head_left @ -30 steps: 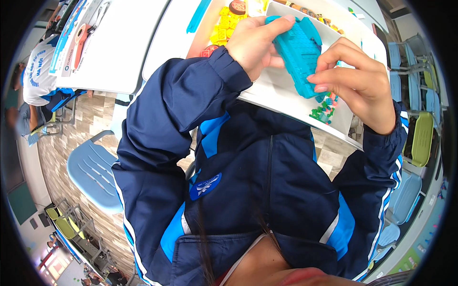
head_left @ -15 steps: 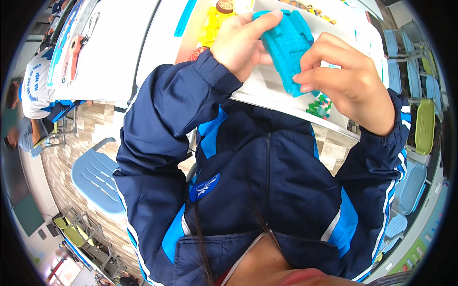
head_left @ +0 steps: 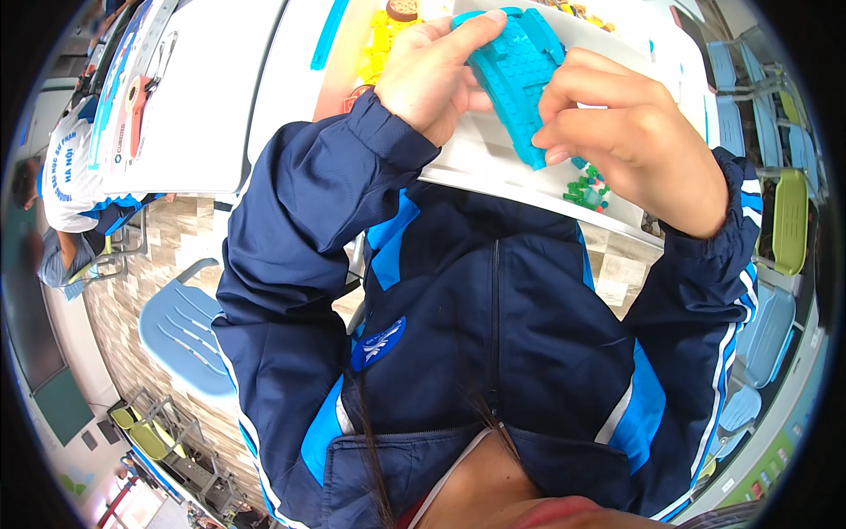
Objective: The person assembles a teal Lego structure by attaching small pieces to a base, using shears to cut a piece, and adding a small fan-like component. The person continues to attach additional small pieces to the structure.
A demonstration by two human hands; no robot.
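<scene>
Both hands are up over the far edge of the white table (head_left: 493, 167), and between them sits a turquoise studded building plate (head_left: 520, 75), tilted on its edge with the bumpy face turned toward the camera. The left hand (head_left: 432, 75) is curled around the plate's left side, the index finger stretched along its far top rim, so that hand is closed on the plate. The right hand (head_left: 634, 132) pinches the plate's near right corner, thumb and bent fingers pressed against it. So the plate is held in the air by two hands, just above the table.

Under the right hand, a small heap of green and blue bricks (head_left: 589, 189) lies on the table. Far left of the plate there's a yellow brick piece (head_left: 379, 44), and a brown round piece (head_left: 404, 9) at the very top edge.

Dark blue jacket sleeves run down from both wrists. Well off to the left, a second table (head_left: 211, 97), a person in a white shirt (head_left: 70, 176) beside it, and a light blue chair (head_left: 181, 331) on the tiled floor.
</scene>
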